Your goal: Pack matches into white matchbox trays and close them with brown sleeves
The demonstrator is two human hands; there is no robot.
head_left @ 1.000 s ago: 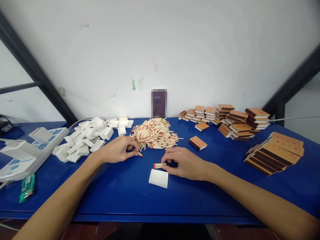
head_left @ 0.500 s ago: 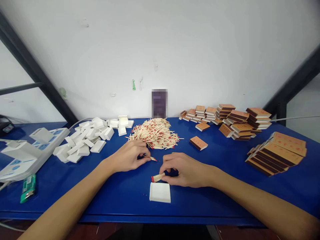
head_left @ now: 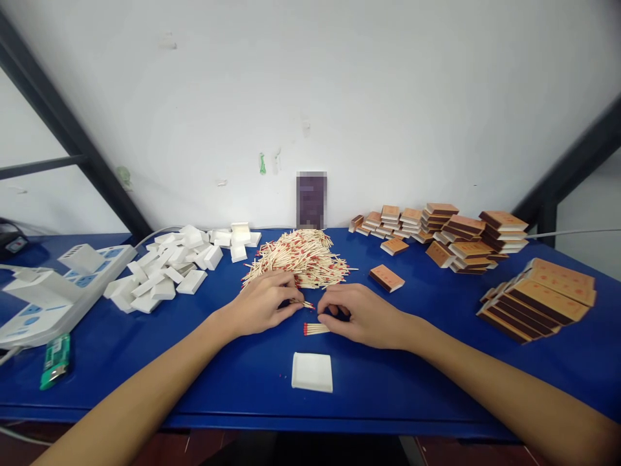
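My left hand [head_left: 264,302] pinches a few matches whose red tips reach toward my right hand. My right hand [head_left: 359,313] is closed on a small bundle of matches [head_left: 315,329], red heads pointing left, held low over the blue table [head_left: 233,369]. The two hands nearly touch just in front of a big loose pile of matches [head_left: 301,259]. An open white inner tray [head_left: 312,371] lies on the table below the hands, apart from both.
A heap of white inner trays [head_left: 169,268] lies at the left. Stacks of brown matchbox sleeves [head_left: 466,236] and a larger stack [head_left: 538,299] stand at the right; a single sleeve [head_left: 385,277] lies near my right hand. White power strips [head_left: 48,294] and a green lighter [head_left: 55,360] sit far left.
My left hand moved right from the pile's edge with its matches until it met my right hand. My right hand lifted slightly away from the white tray, still holding its bundle.
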